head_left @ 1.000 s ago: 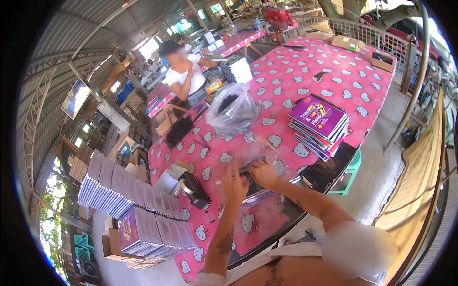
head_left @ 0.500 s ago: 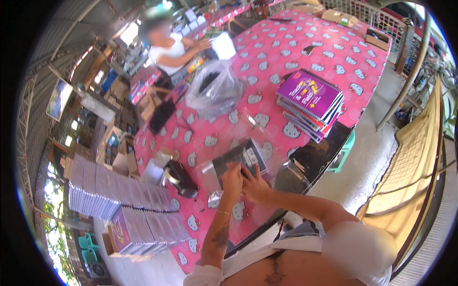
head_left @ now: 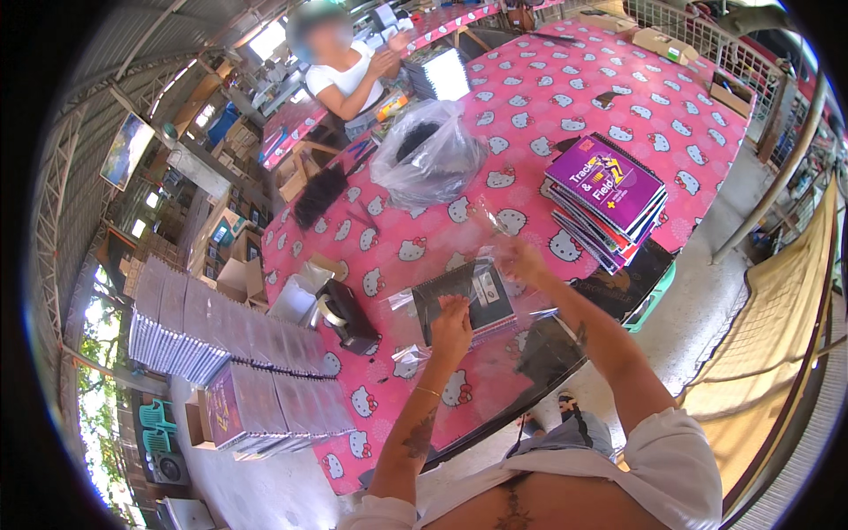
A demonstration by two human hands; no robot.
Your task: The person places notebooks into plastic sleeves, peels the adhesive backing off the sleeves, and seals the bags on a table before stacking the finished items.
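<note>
Since the earlier frame, both of my hands are sitting lower and nearer to my body, and the head view is tilting so that more of the pink cartoon-cat-patterned tabletop [head_left: 548, 97] is showing.

I am watching a dark spiral-bound notebook inside a clear plastic sleeve [head_left: 466, 299] lying flat on the tabletop, directly ahead of me. Its long axis is running roughly left to right, tilted slightly. My left hand [head_left: 450, 329] is resting on the sleeve's near edge, fingers curled and pinching the plastic. My right hand [head_left: 523, 261] is reaching to the sleeve's far right corner and is gripping the loose clear flap there, lifting it a little. The notebook is lying between the two hands, with the left hand nearer to its middle.

Just left of the notebook, a black tape dispenser [head_left: 346, 315] is standing. Further right, a stack of purple-covered spiral notebooks [head_left: 604, 187] is sitting near the tabletop edge. Beyond, a crumpled clear plastic bag with dark contents [head_left: 427, 152] is lying. Rows of sleeved books [head_left: 212, 331] are lining the left side. Another person in a white top [head_left: 349, 75] is working at the far end.
</note>
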